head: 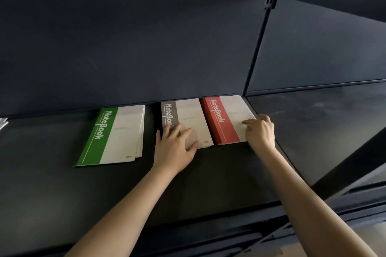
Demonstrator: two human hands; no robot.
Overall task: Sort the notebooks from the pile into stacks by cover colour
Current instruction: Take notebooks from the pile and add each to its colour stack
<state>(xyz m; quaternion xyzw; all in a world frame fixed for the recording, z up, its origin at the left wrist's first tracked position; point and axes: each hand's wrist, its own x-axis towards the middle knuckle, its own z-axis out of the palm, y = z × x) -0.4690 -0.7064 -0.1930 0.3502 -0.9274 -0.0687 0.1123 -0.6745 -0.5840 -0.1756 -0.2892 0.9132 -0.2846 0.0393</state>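
Three notebook stacks lie side by side on the dark desk (pixel 188 183), against the back partition. The green stack (pixel 117 135) is on the left, slightly fanned at its right edge. The grey stack (pixel 188 117) is in the middle. The red stack (pixel 225 119) is on the right. My left hand (pixel 175 148) rests flat on the near part of the grey stack, fingers spread. My right hand (pixel 261 131) touches the right edge of the red stack with its fingertips on the white cover.
A tall dark partition (pixel 146 48) rises right behind the stacks, and a side panel (pixel 313 48) closes the right. A pale object (pixel 3 123) pokes in at the far left edge. Shelves with clutter show beyond the partition.
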